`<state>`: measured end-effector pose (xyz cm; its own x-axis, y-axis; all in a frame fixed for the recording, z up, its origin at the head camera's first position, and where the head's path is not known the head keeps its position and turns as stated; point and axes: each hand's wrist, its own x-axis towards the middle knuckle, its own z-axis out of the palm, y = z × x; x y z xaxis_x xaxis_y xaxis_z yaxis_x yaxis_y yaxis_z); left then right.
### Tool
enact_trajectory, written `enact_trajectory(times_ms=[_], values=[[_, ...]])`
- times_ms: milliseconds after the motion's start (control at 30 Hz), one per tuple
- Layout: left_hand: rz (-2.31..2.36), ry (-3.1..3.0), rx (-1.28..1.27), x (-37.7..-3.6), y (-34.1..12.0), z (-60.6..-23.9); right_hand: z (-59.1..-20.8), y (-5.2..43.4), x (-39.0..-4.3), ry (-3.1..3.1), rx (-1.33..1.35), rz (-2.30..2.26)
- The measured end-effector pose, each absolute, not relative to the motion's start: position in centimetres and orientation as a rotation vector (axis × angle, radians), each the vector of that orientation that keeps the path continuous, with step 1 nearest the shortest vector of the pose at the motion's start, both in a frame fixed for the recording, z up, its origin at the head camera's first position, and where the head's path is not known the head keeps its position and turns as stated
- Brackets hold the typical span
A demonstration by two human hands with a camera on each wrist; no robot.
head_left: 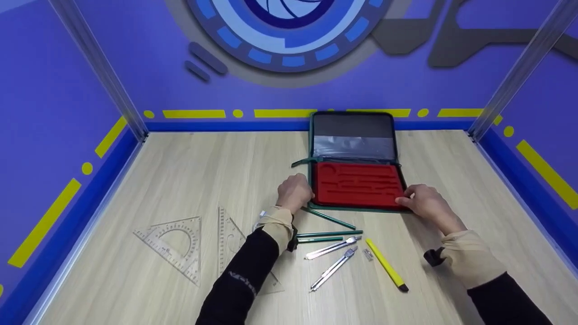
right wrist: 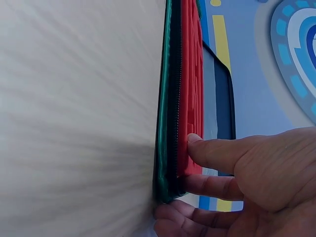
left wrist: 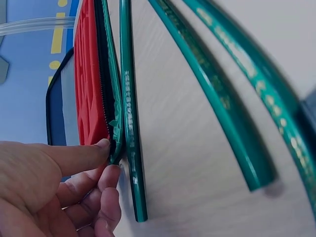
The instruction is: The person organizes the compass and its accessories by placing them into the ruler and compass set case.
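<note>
Right now both hands are on the open zip case (head_left: 354,158), one at each near corner. Left hand (head_left: 294,192) pinches the near-left corner: in the left wrist view the thumb (left wrist: 74,155) lies on the red insert (left wrist: 88,89) and the curled fingers (left wrist: 101,197) tuck under the green zip edge, so it's clamped on the case. Right hand (head_left: 424,201) does the same at the near-right corner; the right wrist view shows the thumb (right wrist: 217,153) pressed on the red foam (right wrist: 190,84) and the fingers (right wrist: 197,212) curled beneath the green rim, clamped on the case too.

Case sits on the wooden table (head_left: 180,180) toward the far middle, base flat, lid (head_left: 353,133) propped open against the back wall with a clear pocket inside. Red insert has empty shaped slots.

Just near of the case, a green pencil (head_left: 329,218) lies slantwise, touching or almost touching the left corner. Two more green pencils (head_left: 327,234) lie side by side nearer the person. Below those, two metal compasses (head_left: 334,248), a small metal piece (head_left: 368,255), and a yellow utility knife (head_left: 386,264) to their right. Well to the left lie a clear protractor triangle (head_left: 174,241) and a clear set square (head_left: 228,237), partly under the left sleeve.
</note>
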<state>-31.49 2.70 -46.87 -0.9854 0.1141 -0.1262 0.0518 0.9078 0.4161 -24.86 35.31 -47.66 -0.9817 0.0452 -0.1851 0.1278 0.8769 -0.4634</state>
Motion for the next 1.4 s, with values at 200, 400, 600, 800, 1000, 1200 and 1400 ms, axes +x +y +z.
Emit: enact_trajectory(times_ms=[200, 400, 600, 800, 1000, 1200, 1400], values=[[0.656, 2.914, 0.135, -31.7, 1.8, -46.9, -47.7, 34.6, -25.0, 2.886, 0.131, -0.726], [0.661, 2.901, 0.107, -31.9, 1.0, -46.9, -47.7, 33.6, -25.3, 2.858, 0.156, -0.719], [0.666, 2.888, 0.079, -31.8, 0.4, -46.8, -47.9, 32.9, -25.4, 2.872, 0.135, -0.710], [0.670, 2.862, 0.035, -31.8, 0.0, -46.7, -47.8, 32.3, -25.4, 2.886, 0.123, -0.690], [0.690, 2.839, 0.002, -31.9, -0.4, -46.7, -47.7, 31.9, -25.5, 2.879, 0.125, -0.696], [0.724, 2.834, -0.010, -31.8, -0.8, -46.7, -47.7, 31.6, -25.6, 2.877, 0.120, -0.690], [0.781, 2.819, -0.022, -31.7, -1.1, -46.7, -47.7, 31.2, -25.8, 2.870, 0.132, -0.683]])
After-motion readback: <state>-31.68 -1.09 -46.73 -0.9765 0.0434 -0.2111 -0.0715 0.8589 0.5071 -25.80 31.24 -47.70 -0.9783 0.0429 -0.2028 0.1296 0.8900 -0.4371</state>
